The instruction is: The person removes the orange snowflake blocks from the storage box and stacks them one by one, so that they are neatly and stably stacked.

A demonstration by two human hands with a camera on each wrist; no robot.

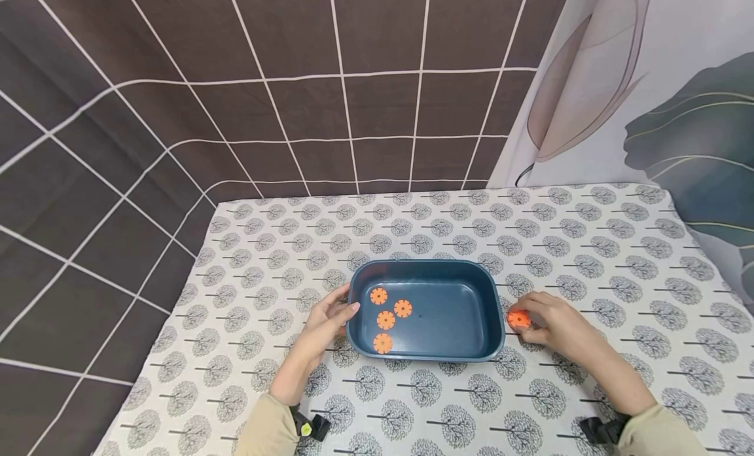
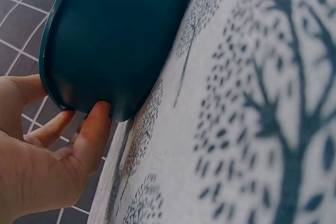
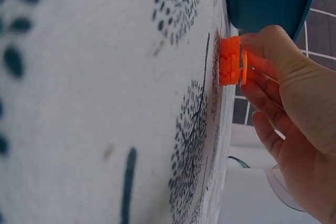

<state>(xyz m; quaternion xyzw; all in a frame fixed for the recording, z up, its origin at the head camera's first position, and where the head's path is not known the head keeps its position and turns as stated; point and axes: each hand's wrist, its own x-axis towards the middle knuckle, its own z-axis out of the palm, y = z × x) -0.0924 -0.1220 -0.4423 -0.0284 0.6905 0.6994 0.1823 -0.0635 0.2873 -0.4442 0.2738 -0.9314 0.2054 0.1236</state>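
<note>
A dark blue plastic basin stands on the table. Four-sided with rounded corners, it has several orange notched discs lying flat inside at its left end. At that end my left hand holds the rim, thumb at the edge and other fingers against the outer wall. Just right of the basin, my right hand pinches one orange notched disc between thumb and fingers. In the right wrist view this disc is slightly apart from a stack of orange discs standing on the cloth.
A white cloth printed with grey trees covers the table. Behind and to the left hangs a dark curtain with white grid lines. A pale leaf-patterned curtain is at the back right.
</note>
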